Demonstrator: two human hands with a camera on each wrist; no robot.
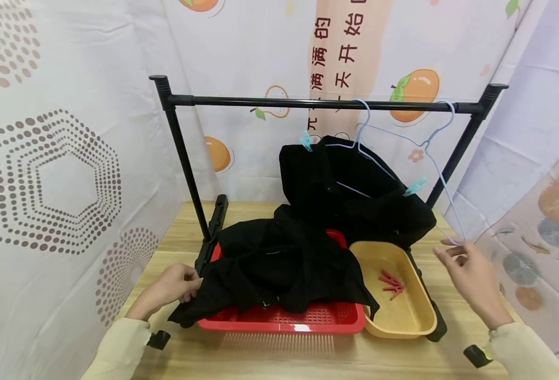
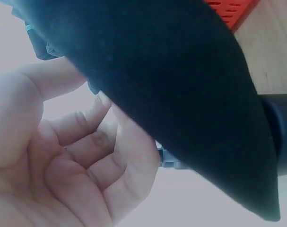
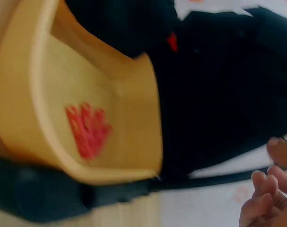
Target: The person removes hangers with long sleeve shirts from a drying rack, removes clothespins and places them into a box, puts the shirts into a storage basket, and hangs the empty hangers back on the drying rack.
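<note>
My left hand point(image 1: 177, 285) pinches the edge of a black garment point(image 1: 279, 269) that lies heaped over a red basket point(image 1: 279, 326). In the left wrist view, the thumb and fingers meet at the border of the dark cloth point(image 2: 181, 94). On the right, my right hand point(image 1: 469, 269) grips the lower corner of a light blue clothes hanger point(image 1: 438, 166), whose hook is over the black rail. The right wrist view catches only the curled fingers point(image 3: 264, 194) at its edge. Another black garment point(image 1: 355, 195) hangs from a second blue hanger point(image 1: 363, 126), held by two teal clothespins point(image 1: 415, 187).
A black rack with a top rail point(image 1: 269, 102) spans the wooden table point(image 1: 184, 348). A yellow bin point(image 1: 388, 332) stands against the basket's right side, with several red clothespins point(image 1: 391, 284) inside. Printed curtains point(image 1: 246, 47) close off the back and both sides.
</note>
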